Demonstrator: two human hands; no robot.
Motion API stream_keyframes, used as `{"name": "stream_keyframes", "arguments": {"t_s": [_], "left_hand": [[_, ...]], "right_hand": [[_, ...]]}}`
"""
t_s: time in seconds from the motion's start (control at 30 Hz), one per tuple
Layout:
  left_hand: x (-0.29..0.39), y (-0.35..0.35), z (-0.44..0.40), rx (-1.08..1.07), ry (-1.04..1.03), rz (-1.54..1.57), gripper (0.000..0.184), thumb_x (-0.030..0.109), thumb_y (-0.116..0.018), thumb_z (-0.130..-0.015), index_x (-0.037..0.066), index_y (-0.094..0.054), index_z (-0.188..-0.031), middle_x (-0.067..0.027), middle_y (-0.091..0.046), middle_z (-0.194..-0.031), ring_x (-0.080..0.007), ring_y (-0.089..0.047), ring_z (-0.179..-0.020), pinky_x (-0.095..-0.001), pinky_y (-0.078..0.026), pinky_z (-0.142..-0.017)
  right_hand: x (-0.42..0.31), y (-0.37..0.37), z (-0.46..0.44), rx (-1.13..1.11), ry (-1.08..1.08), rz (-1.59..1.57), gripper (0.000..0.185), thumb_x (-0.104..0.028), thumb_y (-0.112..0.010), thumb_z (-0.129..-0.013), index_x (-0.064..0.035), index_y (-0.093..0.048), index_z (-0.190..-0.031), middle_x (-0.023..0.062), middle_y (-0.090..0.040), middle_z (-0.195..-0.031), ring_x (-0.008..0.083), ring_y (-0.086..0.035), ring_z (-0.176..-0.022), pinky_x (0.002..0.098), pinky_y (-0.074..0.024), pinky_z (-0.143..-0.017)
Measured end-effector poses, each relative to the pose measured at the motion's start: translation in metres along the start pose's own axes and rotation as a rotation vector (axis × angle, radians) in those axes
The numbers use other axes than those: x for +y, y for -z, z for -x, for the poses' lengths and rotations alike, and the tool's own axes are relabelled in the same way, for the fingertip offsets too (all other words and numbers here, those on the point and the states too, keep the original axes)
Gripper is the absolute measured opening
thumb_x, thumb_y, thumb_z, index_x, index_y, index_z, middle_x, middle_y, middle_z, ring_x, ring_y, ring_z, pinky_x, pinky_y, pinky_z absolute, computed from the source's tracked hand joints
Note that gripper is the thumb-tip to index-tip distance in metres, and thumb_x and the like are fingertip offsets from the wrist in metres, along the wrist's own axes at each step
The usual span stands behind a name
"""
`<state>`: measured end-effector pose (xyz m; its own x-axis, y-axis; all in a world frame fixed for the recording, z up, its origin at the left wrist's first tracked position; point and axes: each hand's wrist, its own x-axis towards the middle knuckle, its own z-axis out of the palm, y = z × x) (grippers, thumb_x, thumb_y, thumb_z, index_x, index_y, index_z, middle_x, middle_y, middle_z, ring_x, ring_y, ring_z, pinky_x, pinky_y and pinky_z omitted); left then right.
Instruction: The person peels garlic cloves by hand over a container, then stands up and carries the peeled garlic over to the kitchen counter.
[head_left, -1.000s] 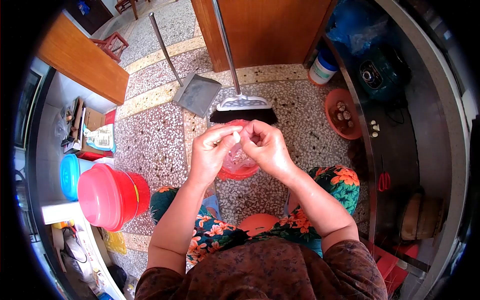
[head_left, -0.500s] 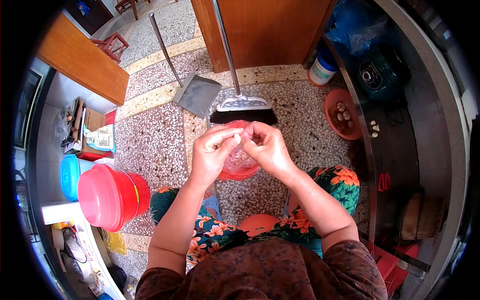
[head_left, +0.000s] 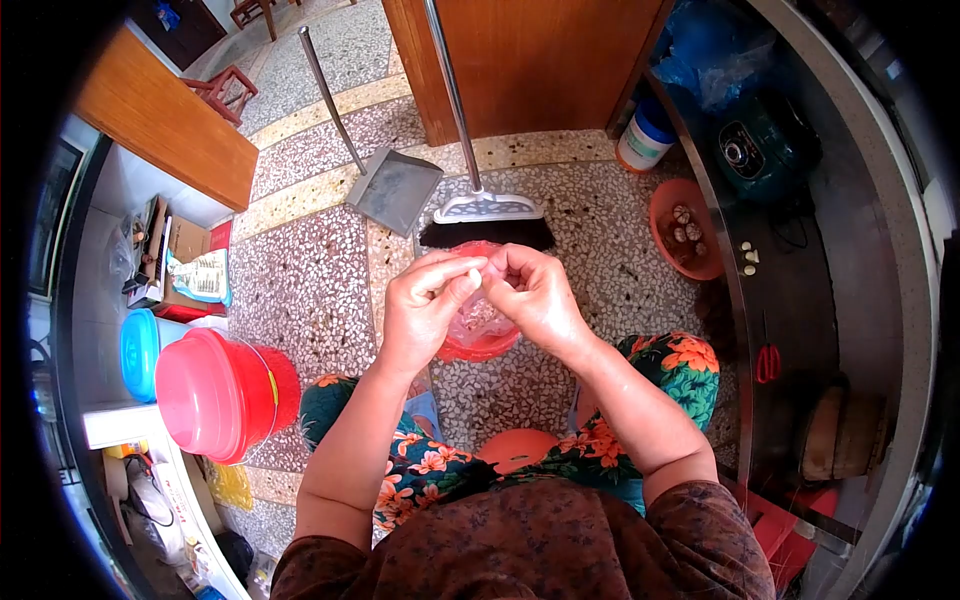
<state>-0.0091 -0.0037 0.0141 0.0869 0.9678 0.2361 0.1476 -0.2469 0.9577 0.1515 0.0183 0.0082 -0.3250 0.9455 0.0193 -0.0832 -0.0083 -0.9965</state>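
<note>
On the speckled floor [head_left: 300, 270], a broom [head_left: 488, 207] stands near a red bin [head_left: 478, 348].

One left hand [head_left: 425, 305], one right hand [head_left: 532, 295], one red bin [head_left: 478, 348], one broom [head_left: 488, 207], one dustpan [head_left: 397, 190]; left: one red bucket [head_left: 215, 390], one blue tub [head_left: 139, 342]; far right: one pail [head_left: 643, 152]; right: one bowl [head_left: 662, 228], one pair of scissors [head_left: 768, 364].

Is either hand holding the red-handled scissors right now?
No, the scissors lie on the dark shelf, apart from both the left hand and the right hand.
</note>
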Motion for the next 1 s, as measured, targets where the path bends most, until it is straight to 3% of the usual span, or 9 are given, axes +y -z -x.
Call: {"name": "stream_keyframes", "arguments": {"t_s": [0.2,0.27,0.33,0.43,0.67,0.77,0.83,1.0], "left_hand": [[0.0,0.0,0.0,0.019,0.033,0.081,0.017,0.003,-0.061,-0.087,-0.001,-0.067,-0.102,-0.0089,-0.063,-0.098,-0.0158,-0.059,-0.091,-0.0256,-0.046,-0.082],[0.003,0.0,-0.001,0.0,-0.004,-0.061,0.016,0.003,-0.061,-0.088,-0.001,-0.067,-0.102,-0.0088,-0.063,-0.097,-0.0153,-0.059,-0.091,-0.0254,-0.046,-0.081],[0.003,0.0,-0.001,0.0,-0.004,-0.056,0.016,0.003,-0.061,-0.088,-0.002,-0.067,-0.102,-0.0088,-0.063,-0.097,-0.0151,-0.059,-0.091,-0.0253,-0.046,-0.081],[0.001,0.0,-0.001,0.001,-0.001,-0.037,0.016,0.003,-0.061,-0.088,-0.002,-0.067,-0.102,-0.0087,-0.063,-0.097,-0.0148,-0.059,-0.091,-0.0252,-0.046,-0.081],[-0.002,-0.002,0.001,0.029,0.066,0.139,0.017,0.006,-0.062,-0.089,-0.002,-0.067,-0.103,-0.009,-0.063,-0.1,-0.0148,-0.059,-0.093,-0.0255,-0.046,-0.083],[-0.004,-0.001,0.0,0.031,0.079,0.166,0.017,0.005,-0.061,-0.088,-0.002,-0.066,-0.103,-0.009,-0.063,-0.101,-0.0149,-0.059,-0.094,-0.0258,-0.046,-0.084],[-0.004,-0.001,0.0,0.027,0.057,0.098,0.017,0.004,-0.061,-0.088,-0.002,-0.066,-0.103,-0.0089,-0.063,-0.101,-0.0149,-0.059,-0.094,-0.0259,-0.046,-0.084],[-0.004,-0.001,0.001,0.018,0.04,0.014,0.017,0.003,-0.061,-0.088,-0.002,-0.067,-0.103,-0.0087,-0.063,-0.101,-0.0149,-0.059,-0.094,-0.0259,-0.046,-0.084]], "right_hand": [[-0.003,0.0,0.0,-0.004,-0.012,-0.05,0.006,-0.003,-0.06,-0.084,0.0,-0.056,-0.08,-0.0035,-0.054,-0.075,0.0017,-0.048,-0.071,0.0198,-0.0424,-0.059],[-0.002,0.0,0.0,-0.013,0.001,-0.051,0.007,-0.004,-0.06,-0.084,0.0,-0.056,-0.08,-0.0035,-0.054,-0.075,0.0017,-0.049,-0.071,0.0198,-0.0425,-0.06],[0.003,-0.001,0.0,-0.005,0.047,-0.009,0.012,-0.008,-0.061,-0.088,-0.0034,-0.055,-0.079,-0.008,-0.049,-0.073,-0.0013,-0.042,-0.067,0.017,-0.0353,-0.055],[0.002,0.0,0.0,0.003,-0.001,-0.01,0.006,-0.002,-0.06,-0.083,-0.0001,-0.056,-0.079,-0.0034,-0.054,-0.075,0.0016,-0.049,-0.071,0.0195,-0.0425,-0.06],[-0.001,0.0,0.0,-0.004,-0.049,-0.116,0.002,-0.001,-0.059,-0.083,-0.0004,-0.058,-0.082,-0.0039,-0.055,-0.076,0.0017,-0.049,-0.071,0.0195,-0.0427,-0.06],[-0.004,0.0,0.0,-0.031,-0.063,-0.146,0.008,-0.008,-0.059,-0.09,-0.0026,-0.056,-0.083,-0.0082,-0.049,-0.073,-0.0012,-0.043,-0.066,0.0166,-0.0356,-0.055],[0.003,-0.001,-0.001,-0.015,0.071,-0.026,0.009,-0.007,-0.059,-0.089,-0.0026,-0.056,-0.083,-0.0079,-0.049,-0.073,-0.0009,-0.043,-0.067,0.0168,-0.0364,-0.056],[0.005,-0.001,-0.001,0.003,0.019,0.022,0.008,-0.005,-0.06,-0.086,-0.0013,-0.056,-0.081,-0.0052,-0.052,-0.074,0.0007,-0.046,-0.069,0.019,-0.0397,-0.058]]}}
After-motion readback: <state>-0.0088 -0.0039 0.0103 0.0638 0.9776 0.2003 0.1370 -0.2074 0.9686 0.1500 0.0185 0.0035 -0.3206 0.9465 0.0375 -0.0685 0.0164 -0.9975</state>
